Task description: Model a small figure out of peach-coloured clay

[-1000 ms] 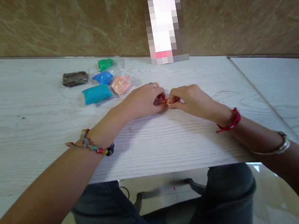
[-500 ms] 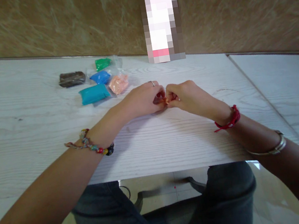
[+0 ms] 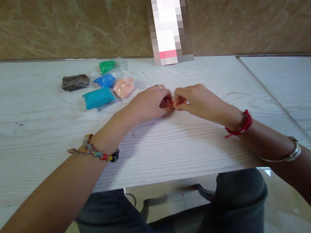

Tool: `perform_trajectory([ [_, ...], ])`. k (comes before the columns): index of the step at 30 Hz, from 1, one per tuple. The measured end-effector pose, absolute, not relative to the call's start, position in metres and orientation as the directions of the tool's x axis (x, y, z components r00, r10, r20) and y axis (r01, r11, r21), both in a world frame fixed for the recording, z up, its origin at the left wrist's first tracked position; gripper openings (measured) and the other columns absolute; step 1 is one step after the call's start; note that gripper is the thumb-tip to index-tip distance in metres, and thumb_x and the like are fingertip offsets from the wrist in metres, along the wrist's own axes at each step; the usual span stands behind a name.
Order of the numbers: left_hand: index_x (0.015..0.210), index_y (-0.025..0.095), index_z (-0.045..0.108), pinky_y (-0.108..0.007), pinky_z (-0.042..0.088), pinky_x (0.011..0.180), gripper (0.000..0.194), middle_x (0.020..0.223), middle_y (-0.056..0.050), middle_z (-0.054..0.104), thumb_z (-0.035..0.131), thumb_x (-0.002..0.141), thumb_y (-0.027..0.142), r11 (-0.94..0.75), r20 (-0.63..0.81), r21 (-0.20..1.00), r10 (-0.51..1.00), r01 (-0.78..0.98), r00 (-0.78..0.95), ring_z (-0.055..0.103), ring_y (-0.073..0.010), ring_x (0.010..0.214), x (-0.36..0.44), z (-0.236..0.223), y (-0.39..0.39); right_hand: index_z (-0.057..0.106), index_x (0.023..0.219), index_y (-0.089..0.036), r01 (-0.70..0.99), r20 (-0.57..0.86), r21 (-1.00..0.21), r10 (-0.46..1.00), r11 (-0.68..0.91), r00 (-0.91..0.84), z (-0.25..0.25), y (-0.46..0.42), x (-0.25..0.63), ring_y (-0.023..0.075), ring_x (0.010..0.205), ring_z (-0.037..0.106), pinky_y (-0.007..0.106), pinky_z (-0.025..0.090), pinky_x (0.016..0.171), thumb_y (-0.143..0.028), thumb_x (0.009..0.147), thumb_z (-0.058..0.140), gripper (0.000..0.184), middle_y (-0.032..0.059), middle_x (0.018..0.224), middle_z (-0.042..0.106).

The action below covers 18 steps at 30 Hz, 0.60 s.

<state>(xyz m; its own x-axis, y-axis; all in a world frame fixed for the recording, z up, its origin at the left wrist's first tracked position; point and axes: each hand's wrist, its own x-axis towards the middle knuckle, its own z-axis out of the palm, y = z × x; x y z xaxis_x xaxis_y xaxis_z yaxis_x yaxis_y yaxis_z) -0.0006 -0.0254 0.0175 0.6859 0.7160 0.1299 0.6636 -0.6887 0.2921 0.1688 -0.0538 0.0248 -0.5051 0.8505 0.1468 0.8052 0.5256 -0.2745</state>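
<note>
Between my fingertips is a small piece of orange-pink modelling clay [image 3: 175, 104], mostly covered by the fingers. My left hand [image 3: 153, 102] pinches it from the left, with a ring on one finger. From the other side, the thumb and bent fingers of my right hand [image 3: 194, 97] grip the same piece. Both hands are close together, low over the white table. Left of them lie bags of clay: peach clay [image 3: 123, 87], blue clay [image 3: 104, 80], green clay [image 3: 107, 66], a turquoise pack [image 3: 98, 98] and a dark brown block [image 3: 75, 82].
The white wood-grain table [image 3: 161, 151] runs up to a brown marbled wall [image 3: 55, 26]. A blurred-out bright upright object [image 3: 168, 23] stands against that wall. A seam [image 3: 270, 94] crosses the table on the right. My legs [image 3: 110, 226] are below the front edge.
My right hand has shifted very slightly to the right, and a little more of the orange-pink clay shows between the hands. The left hand stays in place, still pinching.
</note>
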Motion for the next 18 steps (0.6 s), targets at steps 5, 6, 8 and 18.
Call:
perform_trajectory([
  [5,0.084,0.013,0.06,-0.023,0.034,0.056,0.021,0.08,-0.005,0.058,0.051,0.077,0.03,-0.692,0.137,0.301,0.712,0.656,0.688,0.054,-0.0128,0.07,0.0,0.0185,-0.0258,0.058,0.08,-0.015,0.803,0.146,-0.285,0.851,0.524,-0.504,0.0246,-0.0539,0.169,0.0139,0.073,0.06,0.024,0.038,0.064,-0.013,0.076,0.056,0.006,0.0037,0.077,0.065],
  [6,0.084,0.013,0.06,-0.023,0.033,0.056,0.021,0.08,-0.005,0.058,0.051,0.077,0.031,-0.687,0.134,0.3,0.718,0.662,0.683,0.054,-0.013,0.07,0.0003,0.0185,-0.0259,0.058,0.08,-0.015,0.802,0.146,-0.287,0.852,0.523,-0.503,0.0246,-0.0539,0.169,0.0138,0.072,0.06,0.024,0.038,0.064,-0.013,0.076,0.056,0.005,0.0035,0.077,0.065],
  [8,0.084,0.013,0.061,-0.024,0.034,0.056,0.021,0.08,-0.005,0.058,0.051,0.077,0.031,-0.677,0.128,0.298,0.727,0.674,0.674,0.054,-0.0131,0.07,0.0009,0.0183,-0.0262,0.058,0.079,-0.015,0.802,0.148,-0.288,0.852,0.524,-0.503,0.0245,-0.0539,0.1691,0.0135,0.072,0.059,0.024,0.038,0.063,-0.013,0.076,0.055,0.005,0.0028,0.076,0.065],
  [18,0.085,0.014,0.061,-0.024,0.032,0.054,0.023,0.079,-0.006,0.059,0.049,0.078,0.032,-0.657,0.122,0.263,0.749,0.707,0.651,0.056,-0.0145,0.071,0.0022,0.0174,-0.0277,0.057,0.077,-0.016,0.796,0.167,-0.303,0.852,0.524,-0.497,0.023,-0.0527,0.1705,0.0129,0.071,0.059,0.023,0.037,0.061,-0.013,0.076,0.056,0.003,0.0021,0.075,0.064],
])
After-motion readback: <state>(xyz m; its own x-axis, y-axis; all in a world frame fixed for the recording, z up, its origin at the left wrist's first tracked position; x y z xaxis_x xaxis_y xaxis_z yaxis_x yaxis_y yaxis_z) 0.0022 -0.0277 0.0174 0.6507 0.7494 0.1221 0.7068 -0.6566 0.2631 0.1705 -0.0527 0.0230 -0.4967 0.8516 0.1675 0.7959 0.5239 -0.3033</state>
